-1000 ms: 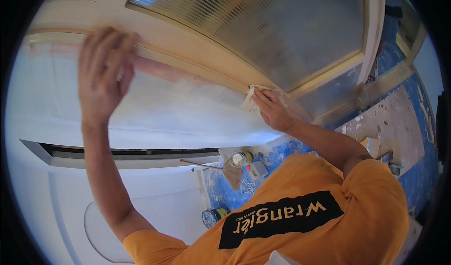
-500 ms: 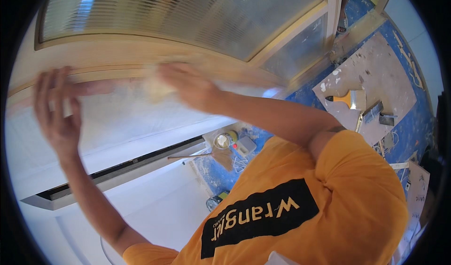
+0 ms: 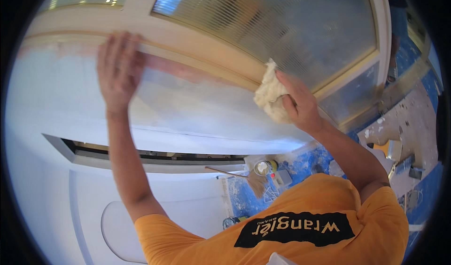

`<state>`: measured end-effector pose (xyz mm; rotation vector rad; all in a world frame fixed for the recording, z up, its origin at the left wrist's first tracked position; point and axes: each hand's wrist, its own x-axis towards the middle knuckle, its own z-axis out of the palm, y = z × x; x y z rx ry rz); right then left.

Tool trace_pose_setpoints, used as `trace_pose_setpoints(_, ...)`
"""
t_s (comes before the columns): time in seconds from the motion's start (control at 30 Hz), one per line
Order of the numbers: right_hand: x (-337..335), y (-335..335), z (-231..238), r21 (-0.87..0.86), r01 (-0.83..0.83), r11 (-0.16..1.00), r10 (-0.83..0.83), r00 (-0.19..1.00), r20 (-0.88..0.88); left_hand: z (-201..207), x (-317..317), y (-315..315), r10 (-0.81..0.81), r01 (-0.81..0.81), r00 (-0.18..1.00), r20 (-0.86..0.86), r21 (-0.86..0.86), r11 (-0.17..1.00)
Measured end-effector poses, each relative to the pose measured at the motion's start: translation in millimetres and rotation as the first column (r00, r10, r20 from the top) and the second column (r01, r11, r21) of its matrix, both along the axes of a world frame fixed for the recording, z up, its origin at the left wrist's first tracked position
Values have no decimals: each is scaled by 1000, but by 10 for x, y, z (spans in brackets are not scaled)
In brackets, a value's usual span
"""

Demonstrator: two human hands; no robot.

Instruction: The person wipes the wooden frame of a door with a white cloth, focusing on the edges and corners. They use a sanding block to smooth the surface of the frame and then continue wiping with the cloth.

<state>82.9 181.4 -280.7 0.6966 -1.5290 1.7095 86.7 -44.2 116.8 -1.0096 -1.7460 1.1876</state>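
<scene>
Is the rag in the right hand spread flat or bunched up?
Bunched up: the cream rag is a crumpled wad gripped by the right hand, pressed against the door's wooden moulding.

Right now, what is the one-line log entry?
left hand: flat on door panel | right hand: presses cream rag to wood moulding

A blue floor covering (image 3: 425,197), spattered with pale paint, lay below the work. On it stood a small open tin (image 3: 261,167) with a round rim, and just beside it a brush (image 3: 253,179) with a wooden handle. A scraper with a yellow handle (image 3: 391,148) lay well apart from them, on a paint-stained board (image 3: 413,119). A green-topped can (image 3: 231,221) sat near the orange shirt (image 3: 300,227), which bore a black panel across its back.
</scene>
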Motion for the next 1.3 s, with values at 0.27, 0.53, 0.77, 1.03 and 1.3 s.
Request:
trace_pose_setpoints(0.27,-91,-781,640,-30,153,988,-156,976,-155,913,108,124,17,-15,999,-44,39,999)
trace_pose_setpoints(0.53,-459,-970,3268,-116,442,890,-436,745,-505,984,144,259,-109,85,990,91,240,967)
trace_pose_setpoints(0.77,-435,-723,1711,73,449,891,-332,751,-572,1003,290,160,-105,95,994,18,279,955)
trace_pose_setpoints(1.03,-299,-900,2776,-14,308,951,-275,827,-491,877,267,129,-72,68,997,-3,352,933)
trace_pose_setpoints(1.3,-171,-866,2555,-84,244,966,-257,884,-391,650,446,224,-98,80,995,29,362,929)
